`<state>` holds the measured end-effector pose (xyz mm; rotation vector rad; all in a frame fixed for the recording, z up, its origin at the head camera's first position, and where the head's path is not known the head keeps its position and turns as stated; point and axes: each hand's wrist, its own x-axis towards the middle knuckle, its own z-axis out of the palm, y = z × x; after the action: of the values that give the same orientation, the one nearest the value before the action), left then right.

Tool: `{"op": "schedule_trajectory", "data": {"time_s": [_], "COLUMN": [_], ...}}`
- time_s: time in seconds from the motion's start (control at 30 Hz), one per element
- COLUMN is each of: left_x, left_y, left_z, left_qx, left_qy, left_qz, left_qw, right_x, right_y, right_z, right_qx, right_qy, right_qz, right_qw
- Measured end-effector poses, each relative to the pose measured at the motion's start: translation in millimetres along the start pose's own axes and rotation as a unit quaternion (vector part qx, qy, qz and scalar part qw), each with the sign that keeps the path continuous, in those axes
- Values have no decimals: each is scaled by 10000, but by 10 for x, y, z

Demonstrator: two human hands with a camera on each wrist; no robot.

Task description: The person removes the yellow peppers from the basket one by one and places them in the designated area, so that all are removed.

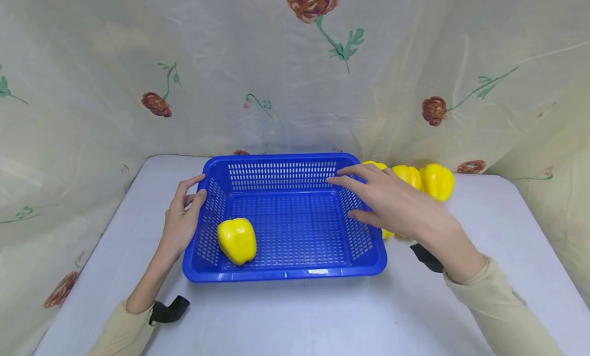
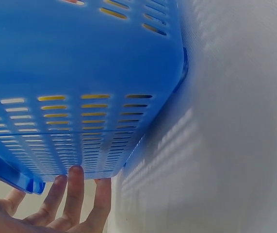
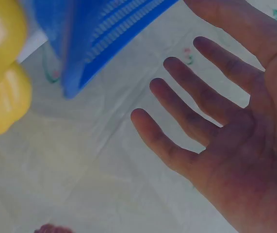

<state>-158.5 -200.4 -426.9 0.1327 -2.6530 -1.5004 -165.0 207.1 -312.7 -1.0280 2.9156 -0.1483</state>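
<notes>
A blue plastic basket (image 1: 286, 274) with slotted walls stands on the table. Inside it, toward the near left corner, lies one yellow bell pepper (image 1: 237, 241). My left hand (image 1: 182, 220) is at the basket's left side, thumb and index fingertip touching the rim from outside; in the left wrist view its fingers (image 2: 74, 194) reach up to the outer wall. Over the right rim hovers my right hand (image 1: 392, 200), palm down, fingers spread and holding nothing. The right wrist view shows that palm (image 3: 245, 160) bare, apart from the basket wall (image 3: 99, 53).
Several more yellow bell peppers (image 1: 437, 183) sit together right of the basket, partly hidden behind my right hand. White cloth covers the table (image 1: 286, 320). A flower-patterned curtain (image 1: 258, 54) hangs along the back and sides. Each wrist carries a black strap mount (image 1: 169, 311).
</notes>
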Motion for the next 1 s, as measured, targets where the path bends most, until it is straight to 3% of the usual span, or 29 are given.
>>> {"op": "schedule_trajectory", "data": {"time_s": [0.2, 0.4, 0.57, 0.8, 1.0], "left_x": [5, 1, -5, -17, 0], "left_y": [-2, -10, -11, -31, -16], "left_z": [2, 5, -4, 2, -1], "left_qx": [-12, 7, -39, -45, -75], "left_qy": [-7, -14, -10, -48, -61], "left_qz": [39, 8, -9, -50, 23], "left_qw": [10000, 10000, 10000, 10000, 10000], "right_x": [248, 440, 605, 832, 1009], "right_y": [-208, -460, -647, -877, -1041], "right_z": [-29, 25, 204, 506, 623], "right_qx": [-65, -287, -500, -565, -641], "right_qy": [127, 3, -235, -920, -934], "right_qz": [-596, -1099, -1501, -1874, -2118], "right_qw": [9981, 9935, 9871, 9763, 9707]}}
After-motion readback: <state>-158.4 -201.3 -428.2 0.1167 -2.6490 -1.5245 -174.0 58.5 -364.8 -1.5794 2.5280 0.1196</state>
